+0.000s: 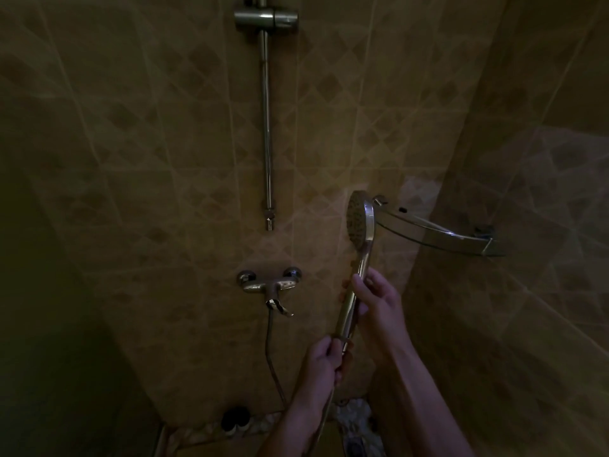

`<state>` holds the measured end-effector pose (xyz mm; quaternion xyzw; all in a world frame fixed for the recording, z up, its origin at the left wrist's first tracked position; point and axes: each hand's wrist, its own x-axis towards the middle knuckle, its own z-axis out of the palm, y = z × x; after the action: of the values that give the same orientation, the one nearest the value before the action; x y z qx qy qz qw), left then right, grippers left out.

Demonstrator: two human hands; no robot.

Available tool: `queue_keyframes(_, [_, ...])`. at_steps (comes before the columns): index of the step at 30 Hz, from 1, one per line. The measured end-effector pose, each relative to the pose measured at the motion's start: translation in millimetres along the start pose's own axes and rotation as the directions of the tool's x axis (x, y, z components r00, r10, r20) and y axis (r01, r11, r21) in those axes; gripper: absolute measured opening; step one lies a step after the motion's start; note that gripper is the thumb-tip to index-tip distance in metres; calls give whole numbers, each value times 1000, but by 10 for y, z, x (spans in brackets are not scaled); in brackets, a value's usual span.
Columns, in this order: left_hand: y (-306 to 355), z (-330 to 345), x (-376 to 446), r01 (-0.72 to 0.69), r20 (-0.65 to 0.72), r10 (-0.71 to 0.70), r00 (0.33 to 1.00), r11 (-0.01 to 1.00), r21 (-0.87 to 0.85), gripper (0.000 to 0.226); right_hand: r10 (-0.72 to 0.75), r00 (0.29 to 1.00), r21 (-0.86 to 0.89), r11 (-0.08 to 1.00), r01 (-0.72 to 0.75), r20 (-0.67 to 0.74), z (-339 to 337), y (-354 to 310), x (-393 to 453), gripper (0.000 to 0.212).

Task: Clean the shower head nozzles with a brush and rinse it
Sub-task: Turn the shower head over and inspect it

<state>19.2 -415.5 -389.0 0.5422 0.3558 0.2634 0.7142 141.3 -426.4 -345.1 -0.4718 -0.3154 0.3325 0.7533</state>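
While no brush is seen, the chrome round-faced shower head [360, 222] is held upright, right of the wall mixer tap [269, 285], handle gripped by right hand [379, 311] and left hand [324, 361]; scrubbing and rinsing judged outstanding.

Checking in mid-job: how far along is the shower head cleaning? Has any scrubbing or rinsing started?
Done: the shower head is off the wall bracket. In hand: the right hand grips its handle, and the left hand holds the lower end where the hose joins. Left: no brush is visible and no water is running at the mixer tap, so scrubbing and rinsing look still to do.
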Motion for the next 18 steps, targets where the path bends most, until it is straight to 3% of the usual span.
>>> queue_keyframes(3, [17,5,-28,7,8,-7,1000,1000,-18,24,-6,999,14,1000,5,49,-8,-24,-13,23])
queue_keyframes(8, [54,-10,-41,-5,2,5,1000,999,-36,25,35,999,127,991,-32,-18,27,-8,-8,22])
queue_keyframes(11, [65,5,-23,-14,-9,14,1000,1000,-16,27,49,998,201,978,-58,49,24,-92,-13,21])
queue_keyframes(18, [56,56,-26,-22,11,22,1000,1000,-6,26,43,999,63,997,-45,19,-2,-169,-20,31])
